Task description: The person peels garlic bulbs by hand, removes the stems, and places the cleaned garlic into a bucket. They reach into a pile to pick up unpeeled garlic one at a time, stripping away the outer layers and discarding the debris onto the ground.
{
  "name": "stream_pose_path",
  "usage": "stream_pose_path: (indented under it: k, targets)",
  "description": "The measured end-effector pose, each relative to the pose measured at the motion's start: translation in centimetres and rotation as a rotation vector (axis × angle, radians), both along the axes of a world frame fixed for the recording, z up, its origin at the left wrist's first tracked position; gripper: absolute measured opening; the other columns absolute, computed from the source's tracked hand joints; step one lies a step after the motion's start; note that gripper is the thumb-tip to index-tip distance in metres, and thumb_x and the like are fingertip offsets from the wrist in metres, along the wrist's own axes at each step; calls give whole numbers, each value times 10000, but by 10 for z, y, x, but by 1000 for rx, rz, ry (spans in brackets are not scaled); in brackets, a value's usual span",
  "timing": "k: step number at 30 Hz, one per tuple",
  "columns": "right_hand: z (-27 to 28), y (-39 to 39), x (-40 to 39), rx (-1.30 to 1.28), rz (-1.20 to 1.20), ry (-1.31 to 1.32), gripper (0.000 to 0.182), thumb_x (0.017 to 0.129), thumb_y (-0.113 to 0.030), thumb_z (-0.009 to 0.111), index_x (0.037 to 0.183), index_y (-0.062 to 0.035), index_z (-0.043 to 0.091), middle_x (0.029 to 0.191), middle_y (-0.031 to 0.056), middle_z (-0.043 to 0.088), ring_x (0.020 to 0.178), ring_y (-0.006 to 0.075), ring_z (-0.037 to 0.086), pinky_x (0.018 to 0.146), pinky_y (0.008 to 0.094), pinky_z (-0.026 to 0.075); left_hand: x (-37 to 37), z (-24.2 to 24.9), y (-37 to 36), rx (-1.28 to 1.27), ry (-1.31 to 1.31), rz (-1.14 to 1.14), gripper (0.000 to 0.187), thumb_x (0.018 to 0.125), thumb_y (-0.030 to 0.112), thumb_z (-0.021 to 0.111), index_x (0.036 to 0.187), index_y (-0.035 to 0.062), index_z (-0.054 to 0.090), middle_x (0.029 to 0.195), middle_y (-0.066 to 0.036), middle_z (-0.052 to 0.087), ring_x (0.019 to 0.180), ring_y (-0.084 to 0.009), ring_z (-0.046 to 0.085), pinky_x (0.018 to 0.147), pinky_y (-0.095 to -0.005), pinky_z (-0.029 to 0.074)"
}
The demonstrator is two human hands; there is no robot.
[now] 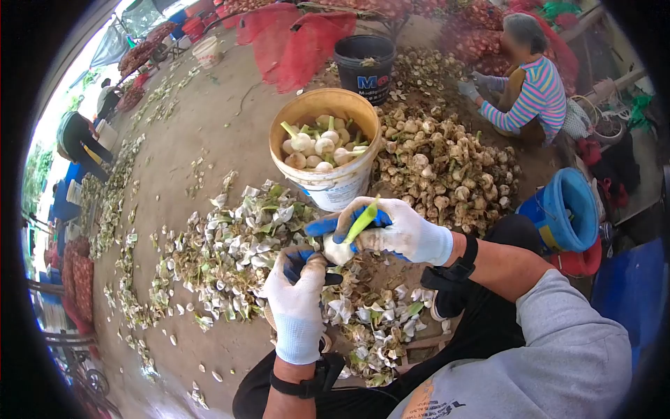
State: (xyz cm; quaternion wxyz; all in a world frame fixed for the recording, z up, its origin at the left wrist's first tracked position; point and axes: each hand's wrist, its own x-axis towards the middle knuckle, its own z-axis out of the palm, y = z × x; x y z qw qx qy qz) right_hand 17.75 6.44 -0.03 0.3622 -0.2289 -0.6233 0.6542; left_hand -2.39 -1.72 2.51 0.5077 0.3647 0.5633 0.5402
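My right hand (398, 230), in a white glove with a blue palm, grips a white garlic bulb (338, 249) with a short green stem (361, 222). The stem rises between its fingers. Just below and left of the bulb, my left hand (296, 290) wears the same kind of glove. Its fingers are curled in toward the thumb; what lies in them, if anything, is hidden. Beyond my hands stands a white bucket (328, 188) holding several peeled garlic bulbs (324, 145). A heap of unpeeled garlic (447, 167) lies right of the bucket.
Peeled garlic skins (244, 237) are piled below the bucket and between my legs. A black bucket (364, 70) stands farther back, a blue bucket (562, 209) at my right. Another gloved person (530, 91) sits beyond the heap. Red netting (293, 42) lies at the back.
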Motion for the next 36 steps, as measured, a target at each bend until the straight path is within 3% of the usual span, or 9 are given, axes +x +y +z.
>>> stream_pose_path:
  k: [5, 11, 17, 22, 24, 28, 31, 35, 36]
  targets:
    - [-1, 1, -12, -156, -91, 31, 470, 964, -296, 771, 1324, -19, 648, 1320, 80, 687, 1220, 148, 613, 1066, 334, 481, 3, 3, -2, 42, 69, 51, 80, 946, 46, 651, 1008, -4, 656, 860, 12, 641, 758, -56, 564, 702, -226, 496]
    - [1, 2, -5, -38, -148, -191, 398, 961, -173, 767, 1306, -6, 659, 1223, 84, 728, 1140, 153, 661, 1023, 317, 519, 3, -17, -4, 191, 469, 9, 118, 933, 0, 690, 1045, 0, 651, 886, -28, 674, 770, -70, 610, 693, -236, 505]
    - [-2, 3, 5, -270, -120, 63, 273, 921, -83, 779, 1174, -28, 693, 1139, 70, 735, 1054, 143, 679, 937, 303, 554, -11, 0, 10, 14, -77, 207, 104, 1014, 59, 600, 1095, 0, 622, 981, -98, 714, 825, -149, 704, 690, -294, 609]
    - [-6, 7, 13, -430, -60, 220, 299, 934, 1, 717, 1227, 19, 665, 1266, 159, 705, 1111, 231, 701, 1007, 373, 562, -38, -11, 14, 18, -79, 192, 172, 996, 61, 611, 1156, -1, 618, 1010, -102, 708, 842, -157, 709, 674, -286, 597]
    - [-10, 11, 16, -439, -72, 223, 308, 935, -8, 720, 1235, 27, 661, 1256, 157, 708, 1105, 235, 704, 999, 378, 568, -33, -12, 11, 9, 341, 50, 192, 968, 49, 627, 1154, 8, 655, 984, -85, 702, 820, -153, 694, 685, -311, 571]
    - [-9, 32, 20, -434, -259, 142, 341, 939, -42, 719, 1260, 51, 651, 1166, 139, 730, 1047, 221, 715, 955, 355, 581, -32, -18, 3, 165, 1204, -199, 160, 881, 132, 736, 969, 2, 705, 962, -192, 680, 869, -410, 661, 792, -451, 534]
    - [-21, 89, 21, -311, -321, 134, 342, 950, -90, 730, 1257, 42, 659, 1133, 118, 736, 984, 173, 705, 896, 313, 574, -36, -21, 5, 123, 1331, -222, 196, 899, 176, 737, 911, -9, 675, 942, -192, 659, 866, -401, 652, 787, -469, 522]
    - [-19, 141, 28, 291, -860, -118, 312, 965, -171, 733, 1201, 25, 678, 1054, 81, 749, 915, 141, 680, 810, 289, 562, -36, -6, 8, -9, 1283, -244, 221, 908, 187, 734, 880, -17, 656, 967, -199, 648, 901, -395, 640, 785, -472, 509]
    - [-38, 143, 41, 133, -917, -99, 328, 967, -201, 726, 1197, 28, 680, 1028, 89, 753, 917, 157, 691, 821, 299, 566, -36, -3, 8, -31, 1270, -239, 162, 900, 134, 722, 938, -12, 662, 981, -198, 649, 922, -389, 644, 806, -465, 511]
